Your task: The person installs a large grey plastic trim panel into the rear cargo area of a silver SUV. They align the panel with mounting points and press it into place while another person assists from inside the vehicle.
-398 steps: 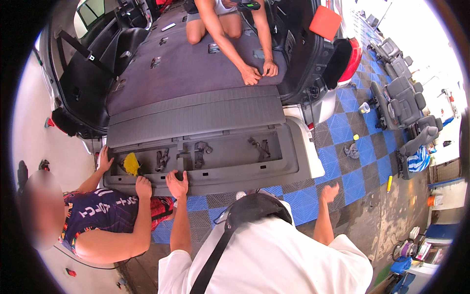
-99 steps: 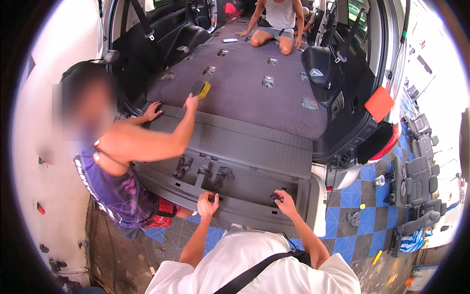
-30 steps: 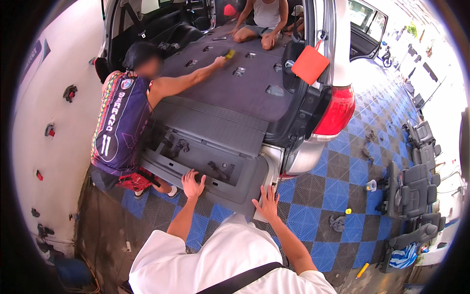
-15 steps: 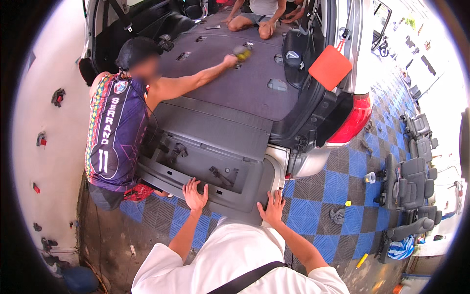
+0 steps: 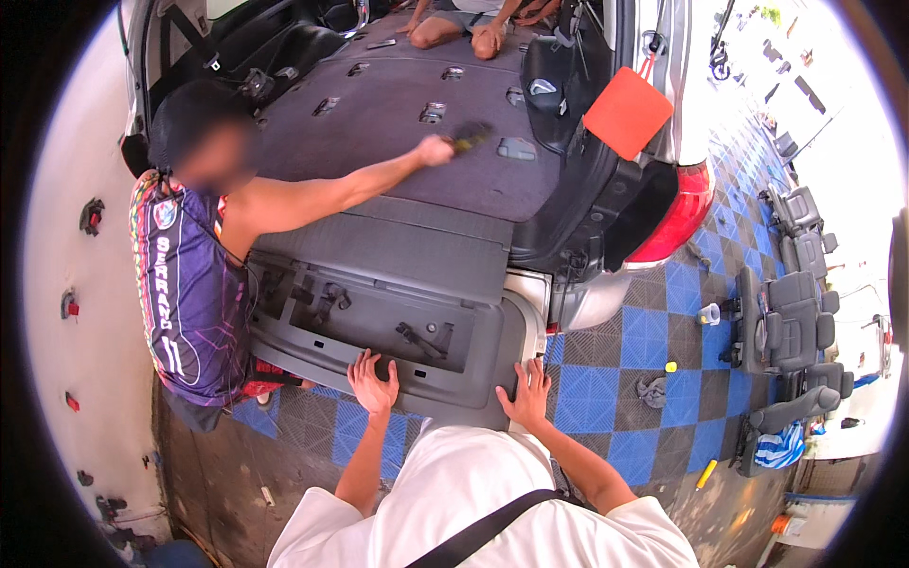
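Note:
Both my hands rest on the near edge of a dark grey plastic trim panel (image 5: 445, 383) at the back of a vehicle. My left hand (image 5: 375, 386) lies over the edge near the middle, fingers spread. Near the rounded right corner, my right hand (image 5: 525, 396) lies with its fingers stretched out. An open storage tray (image 5: 379, 327) is set into the panel, with black brackets (image 5: 423, 339) inside it. On the left, a co-worker in a purple jersey (image 5: 194, 293) reaches over the carpeted cargo floor (image 5: 379, 123), holding a brush-like tool (image 5: 471, 135) blurred by motion.
Another person kneels (image 5: 459, 36) farther inside the vehicle. An orange square pad (image 5: 629, 112) hangs at the right door opening. Removed seats (image 5: 786, 308) stand on blue and grey floor tiles (image 5: 644, 331) to the right, near a grey cloth (image 5: 651, 390). A white wall (image 5: 71, 284) borders the left.
The co-worker's tool hand has swept nearer across the carpet, and their body has shifted left in view. My hands stay on the panel edge. The view has shifted slightly.

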The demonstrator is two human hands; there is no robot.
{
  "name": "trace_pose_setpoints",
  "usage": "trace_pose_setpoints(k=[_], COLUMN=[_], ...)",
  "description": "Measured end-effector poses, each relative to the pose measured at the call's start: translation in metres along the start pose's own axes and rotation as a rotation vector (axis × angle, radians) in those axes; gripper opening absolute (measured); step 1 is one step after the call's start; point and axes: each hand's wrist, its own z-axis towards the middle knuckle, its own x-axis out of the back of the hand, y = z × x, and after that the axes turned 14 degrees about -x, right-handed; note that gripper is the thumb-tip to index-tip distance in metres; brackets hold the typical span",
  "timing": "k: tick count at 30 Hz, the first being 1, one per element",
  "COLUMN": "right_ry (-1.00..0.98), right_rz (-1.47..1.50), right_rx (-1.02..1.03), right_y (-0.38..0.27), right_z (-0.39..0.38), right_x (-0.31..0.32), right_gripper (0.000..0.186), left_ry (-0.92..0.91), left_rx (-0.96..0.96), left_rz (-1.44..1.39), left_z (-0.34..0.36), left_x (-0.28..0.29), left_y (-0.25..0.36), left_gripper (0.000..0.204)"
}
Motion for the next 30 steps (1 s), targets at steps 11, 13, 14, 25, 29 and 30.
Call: trace_pose_setpoints(k=[11, 13, 14, 25, 29, 30], right_ry=[-0.027, -0.040, -0.023, 0.015, 0.023, 0.027], right_rz=[0.013, 0.014, 0.024, 0.024, 0.018, 0.021], right_rx=[-0.052, -0.071, -0.056, -0.041, -0.033, -0.031], right_y=[-0.003, -0.006, -0.007, -0.006, -0.002, -0.001], right_z=[0.014, 0.020, 0.023, 0.034, 0.036, 0.036], right_x=[0.004, 0.005, 0.006, 0.004, 0.002, 0.002], right_gripper=[0.077, 0.076, 0.076, 0.075, 0.074, 0.074], left_ry=[-0.016, -0.006, -0.030, -0.022, -0.037, -0.006], left_rx=[0.004, -0.007, 0.010, -0.012, 0.000, -0.031], left_rz=[0.024, 0.015, 0.019, 0.016, 0.022, 0.012], left_z=[0.008, 0.016, 0.019, 0.029, 0.029, 0.028], left_x=[-0.013, -0.014, -0.014, -0.018, -0.022, -0.023], left_y=[0.000, -0.001, -0.001, 0.001, 0.002, 0.003], left_gripper=[0.037, 0.037, 0.036, 0.036, 0.036, 0.036])
